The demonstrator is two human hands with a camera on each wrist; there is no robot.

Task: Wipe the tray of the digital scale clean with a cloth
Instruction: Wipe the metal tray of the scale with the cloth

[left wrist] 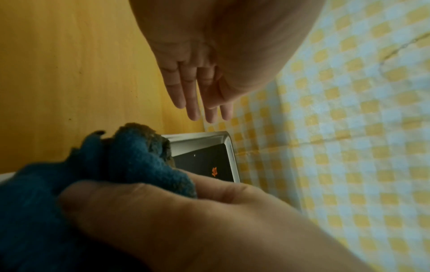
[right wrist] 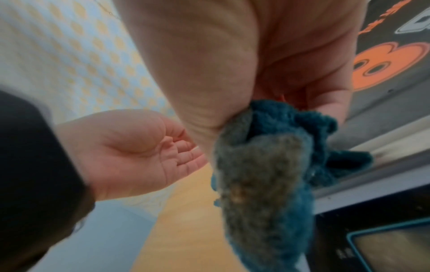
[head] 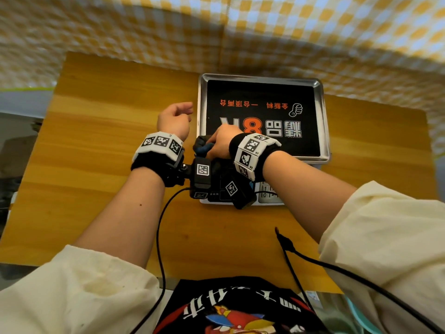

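Shop counter: price-computing scale (head: 240, 198) (keypad), wooden table (head: 96, 141), gingham backdrop (head: 144, 27).

The black mat (head: 261, 97) lying in the scale's tray (head: 322, 121) carries print, upside down from the head view: a large orange "8", white "精品", small orange "全新料" and "一台顶两台". Keypad digits are too small to read.

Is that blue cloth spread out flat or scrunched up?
Scrunched up. The right hand grips the cloth in a bunched wad at the near left corner of the tray, with folds sticking out of the fist.
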